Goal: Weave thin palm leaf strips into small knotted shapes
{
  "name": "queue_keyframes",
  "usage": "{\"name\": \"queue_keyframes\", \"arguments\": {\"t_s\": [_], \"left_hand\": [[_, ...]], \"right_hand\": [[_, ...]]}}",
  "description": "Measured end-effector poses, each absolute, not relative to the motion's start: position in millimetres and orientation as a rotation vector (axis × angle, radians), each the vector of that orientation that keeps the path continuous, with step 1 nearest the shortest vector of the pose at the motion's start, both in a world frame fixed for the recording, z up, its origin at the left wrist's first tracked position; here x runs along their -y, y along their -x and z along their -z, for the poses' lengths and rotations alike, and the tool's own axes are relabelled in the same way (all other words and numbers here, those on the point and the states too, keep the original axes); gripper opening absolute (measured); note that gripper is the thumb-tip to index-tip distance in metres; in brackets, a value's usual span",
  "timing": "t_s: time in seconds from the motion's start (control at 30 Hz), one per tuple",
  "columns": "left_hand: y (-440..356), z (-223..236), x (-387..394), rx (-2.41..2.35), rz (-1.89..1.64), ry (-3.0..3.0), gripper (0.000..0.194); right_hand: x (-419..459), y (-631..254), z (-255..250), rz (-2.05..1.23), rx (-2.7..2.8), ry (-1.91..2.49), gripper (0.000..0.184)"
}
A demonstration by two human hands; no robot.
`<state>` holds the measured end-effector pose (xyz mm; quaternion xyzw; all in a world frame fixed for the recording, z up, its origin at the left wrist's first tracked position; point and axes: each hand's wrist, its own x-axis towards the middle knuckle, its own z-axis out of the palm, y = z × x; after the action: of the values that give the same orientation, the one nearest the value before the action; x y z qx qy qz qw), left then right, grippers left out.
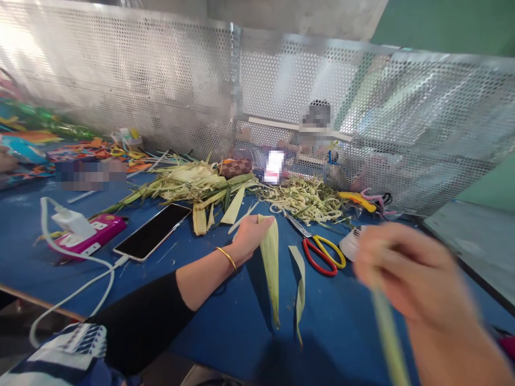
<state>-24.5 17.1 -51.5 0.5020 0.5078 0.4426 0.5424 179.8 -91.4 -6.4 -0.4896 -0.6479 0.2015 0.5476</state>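
One phone (153, 231) flat on blue table (229, 332), left. Your left hand (250, 237) pinches corn husk (270, 268) by its upper end, tip hanging down. Then loose strip (300, 279) on table, red-and-yellow scissors (309, 239) just beside. Far right: your right hand (410, 271), blurred, fingers closed on narrow strip (388, 332).

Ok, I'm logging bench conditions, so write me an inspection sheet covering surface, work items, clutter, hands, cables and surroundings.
Surface: blue tabletop, small scraps on it.
Work items: loose husk strip near the scissors; husk pile and shredded heap behind.
Clutter: phone, checkered case, pink power strip.
Left hand: pinches a broad husk piece.
Right hand: blurred, holding a narrow strip.
Cables: white cable plugged into the phone, looping over the tabletop's front edge.
Surroundings: perforated metal screen behind; green wall at upper right.
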Motion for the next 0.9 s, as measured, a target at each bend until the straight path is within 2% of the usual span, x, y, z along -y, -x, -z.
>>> {"name": "queue_keyframes", "arguments": {"t_s": [0.1,0.2,0.27,0.33,0.4,0.5,0.6,0.9], "left_hand": [[22.3,48.8,-11.0,-1.118,-1.037,-1.172,0.027],[21.0,45.8,-5.9,-1.064,-1.02,-1.111,0.026],[19.9,43.6,-2.0,-1.047,-0.998,-1.1,0.024],[18.3,41.4,2.9,-1.002,-0.966,-1.104,0.022],[16.3,39.2,8.8,-0.935,-0.938,-1.107,0.022],[13.2,36.9,17.5,-0.847,-0.885,-1.122,0.023],[11.4,35.8,22.6,-0.811,-0.863,-1.182,0.022],[12.4,29.4,25.9,-0.813,-0.802,-1.226,0.017]], "right_hand": [[64.5,-166.1,18.1,-0.763,1.57,1.461,0.021],[44.6,-158.7,40.4,-0.671,1.6,1.616,0.02],[39.2,-157.7,49.8,-0.562,1.606,1.635,0.014],[39.8,-157.3,50.6,-0.424,1.597,1.602,0.012],[44.3,-154.8,45.0,-0.407,1.551,1.548,0.019],[53.0,-145.8,35.3,-0.803,1.41,1.446,0.03],[58.8,-134.8,32.1,-1.102,1.225,1.338,0.031],[61.5,-125.7,36.0,-1.025,1.024,1.241,0.029]]}}
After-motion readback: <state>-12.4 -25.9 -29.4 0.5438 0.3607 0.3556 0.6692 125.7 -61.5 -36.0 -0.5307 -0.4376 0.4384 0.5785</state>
